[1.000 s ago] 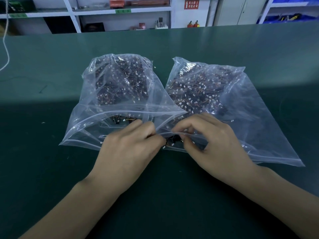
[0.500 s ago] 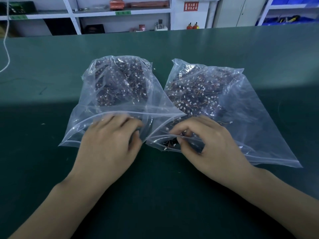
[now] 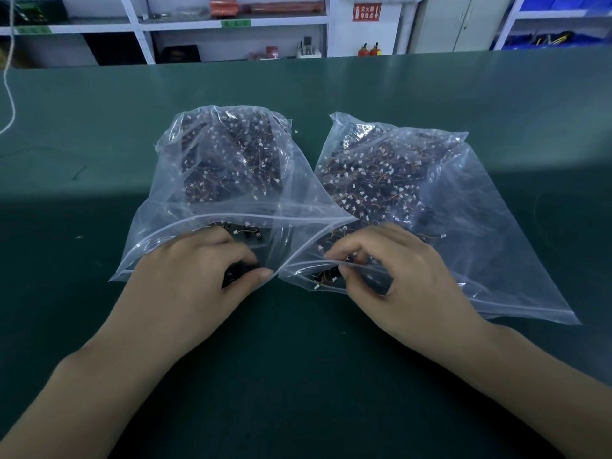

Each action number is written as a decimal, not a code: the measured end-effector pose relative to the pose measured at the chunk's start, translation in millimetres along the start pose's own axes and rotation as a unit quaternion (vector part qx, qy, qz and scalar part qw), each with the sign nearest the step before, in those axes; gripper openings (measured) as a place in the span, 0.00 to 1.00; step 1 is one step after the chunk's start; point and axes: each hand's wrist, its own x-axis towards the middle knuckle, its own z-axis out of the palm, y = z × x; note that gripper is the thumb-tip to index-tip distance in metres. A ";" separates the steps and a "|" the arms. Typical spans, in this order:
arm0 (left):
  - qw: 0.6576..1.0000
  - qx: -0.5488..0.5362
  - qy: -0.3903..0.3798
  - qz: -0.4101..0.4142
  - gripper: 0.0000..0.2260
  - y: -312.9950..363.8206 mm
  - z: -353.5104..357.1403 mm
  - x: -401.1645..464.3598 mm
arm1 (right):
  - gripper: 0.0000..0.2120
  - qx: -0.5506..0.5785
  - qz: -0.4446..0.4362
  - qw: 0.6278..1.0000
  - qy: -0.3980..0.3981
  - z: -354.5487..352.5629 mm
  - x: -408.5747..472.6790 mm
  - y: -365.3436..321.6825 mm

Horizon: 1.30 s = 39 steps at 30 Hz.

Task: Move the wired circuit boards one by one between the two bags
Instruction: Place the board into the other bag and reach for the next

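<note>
Two clear zip bags lie side by side on the green table, both full of dark wired circuit boards with white connectors. My left hand [image 3: 195, 276] is at the mouth of the left bag [image 3: 231, 180], its fingers and thumb curled round a dark circuit board [image 3: 236, 274]. My right hand [image 3: 400, 279] is at the mouth of the right bag [image 3: 463, 226]. Its thumb and forefinger pinch a board with orange wires [image 3: 326, 279] under the zip edge. The film blurs that grip.
The green table [image 3: 298, 376] stretches wide on all sides of the bags. A white cord [image 3: 10, 104] hangs at the far left. Shelves with boxes and tools [image 3: 231, 24] stand behind the table's far edge.
My left hand has moved left from the gap between the bags to the left bag's mouth, carrying a dark board. My right hand has stayed at the right bag's mouth.
</note>
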 end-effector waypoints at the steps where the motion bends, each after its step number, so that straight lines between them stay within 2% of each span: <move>1: 1.000 -0.010 -0.018 0.014 0.20 -3.4 -2.5 0.8 | 0.11 0.000 0.000 1.000 -0.001 0.0 0.1 0.1; 3: 0.998 -0.029 -0.044 0.041 0.17 -10.5 -7.0 1.7 | 0.11 -0.003 -0.002 1.000 -0.002 0.2 0.1 0.4; 5: 0.997 -0.040 -0.047 0.050 0.09 -12.9 -9.9 1.7 | 0.11 -0.003 -0.003 1.000 -0.002 0.4 0.0 1.0; 9: 0.998 -0.009 -0.005 0.059 0.02 -6.7 -7.1 -1.1 | 0.11 -0.003 -0.004 1.000 0.000 1.3 -0.2 1.4; 13: 0.995 -0.008 0.062 0.074 0.03 -7.0 -2.5 0.0 | 0.11 -0.007 -0.004 1.000 0.001 1.2 0.0 1.5; 19: 0.974 -0.023 0.172 0.148 0.08 -1.0 0.3 2.3 | 0.12 -0.009 0.004 1.000 -0.014 2.2 -0.6 1.8; 24: 0.956 -0.096 0.244 0.129 0.08 12.9 1.9 0.0 | 0.13 0.019 0.002 1.000 -0.019 3.2 -1.1 1.1; 29: 0.925 -0.302 0.212 0.092 0.01 34.2 4.5 -5.7 | 0.18 0.061 -0.007 0.998 -0.011 3.3 -2.0 0.0; 32: 0.899 -0.394 0.173 0.074 0.01 41.9 8.2 -7.9 | 0.13 0.081 -0.017 0.996 0.024 3.2 -0.6 1.5; 36: 0.894 -0.419 0.136 0.080 0.01 43.5 12.9 -9.2 | 0.05 0.108 -0.035 0.992 0.056 1.5 0.1 1.8; 39: 0.903 -0.399 0.128 0.092 0.03 42.6 14.6 -9.4 | 0.05 0.108 -0.046 0.991 0.060 0.7 1.0 0.9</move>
